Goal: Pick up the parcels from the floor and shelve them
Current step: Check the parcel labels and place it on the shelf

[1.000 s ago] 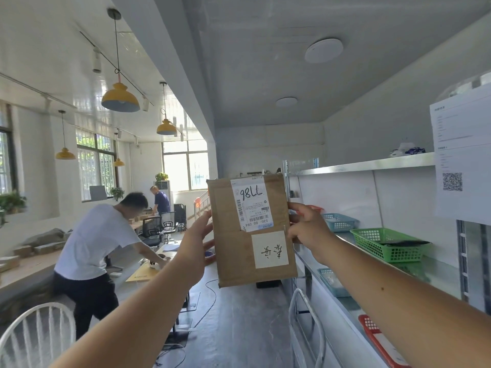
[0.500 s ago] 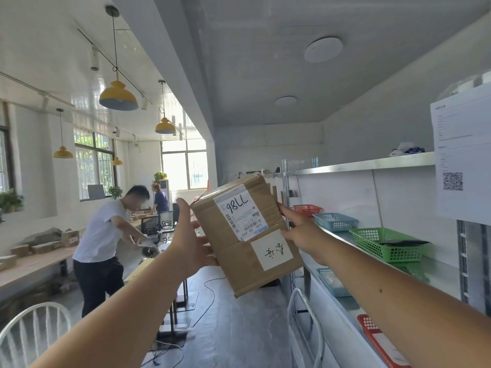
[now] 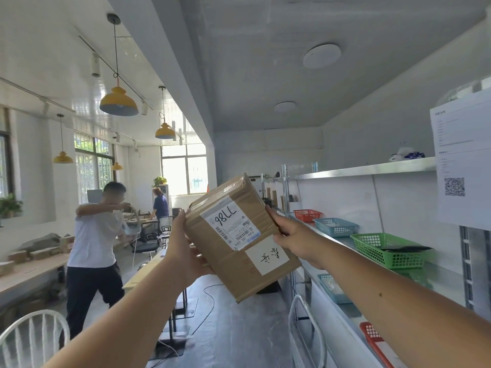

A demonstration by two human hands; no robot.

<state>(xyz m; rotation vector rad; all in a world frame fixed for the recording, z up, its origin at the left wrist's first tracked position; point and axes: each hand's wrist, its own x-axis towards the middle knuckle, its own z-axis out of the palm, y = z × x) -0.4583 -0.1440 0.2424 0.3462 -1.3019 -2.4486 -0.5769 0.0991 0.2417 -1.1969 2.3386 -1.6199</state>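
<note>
Nearest, at about 7 o'clock, the left hand (image 3: pixel 186 257) presses its palm and fingers against the lower-left side of the cardboard parcel (image 3: pixel 240 239), and at about 3 o'clock the right hand (image 3: pixel 293 239) clamps the opposite edge with its thumb along the top; both are closed on the box. The parcel hangs in mid-air at centre, tilted so one corner points down, with its shipping label (image 3: pixel 231 225) and a handwritten white sticker (image 3: pixel 266 254) facing the wearer. It is held only by side pressure, with nothing seen under it, so I judge that any easing of the squeeze could let it slide out corner-first to the floor (image 3: pixel 239 328). Just beyond, at 4 o'clock, the metal shelf (image 3: pixel 435 272) carries a green basket (image 3: pixel 388 252), a blue basket (image 3: pixel 336 226) and a red basket (image 3: pixel 307 215); a tilted box swung in there could clip a basket rim or the upright post (image 3: pixel 285 197). Farther off, at 9 o'clock, a person in a white shirt (image 3: pixel 93 235) moves beside the long surface (image 3: pixel 26 272), well apart from the parcel
</note>
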